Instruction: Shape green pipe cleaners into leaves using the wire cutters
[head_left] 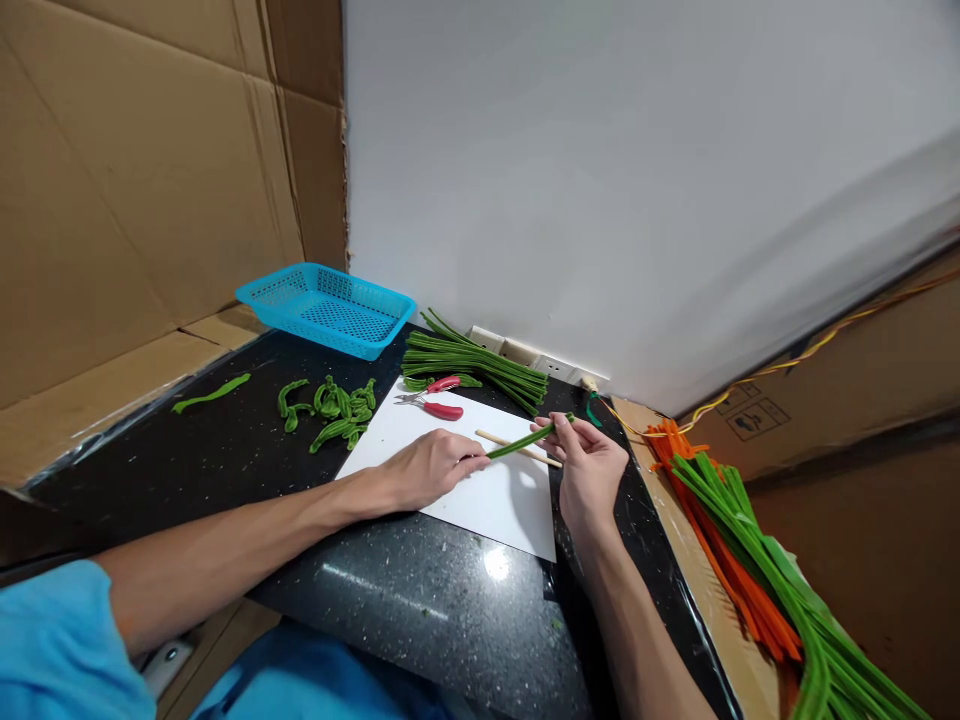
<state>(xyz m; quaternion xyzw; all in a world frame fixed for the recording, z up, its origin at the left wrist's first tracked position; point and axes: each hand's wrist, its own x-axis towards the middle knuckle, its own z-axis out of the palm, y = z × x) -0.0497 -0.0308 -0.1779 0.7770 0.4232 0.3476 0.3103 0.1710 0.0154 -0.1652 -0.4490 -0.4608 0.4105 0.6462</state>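
A dark green pipe cleaner [525,440] stretches between my two hands above a sheet of white paper [480,505]. My left hand [442,468] pinches its lower left end. At its upper right end, the thumb and fingers of my right hand [589,460] close on it. Beneath it a thin wooden stick [536,457] lies across the paper. Red-handled nippers [442,410] rest at the paper's upper left, jaws pointing left. Several bent and twisted green pipe cleaner pieces [337,405] lie on the black tabletop left of the paper.
A blue plastic basket [322,325] stands at the back left. Behind the paper lies a bundle of green pipe cleaners [472,362], near wall sockets [517,350]. Orange pipe cleaners [739,570] and more green ones [787,590] lie at right. Cardboard [150,180] walls the left side.
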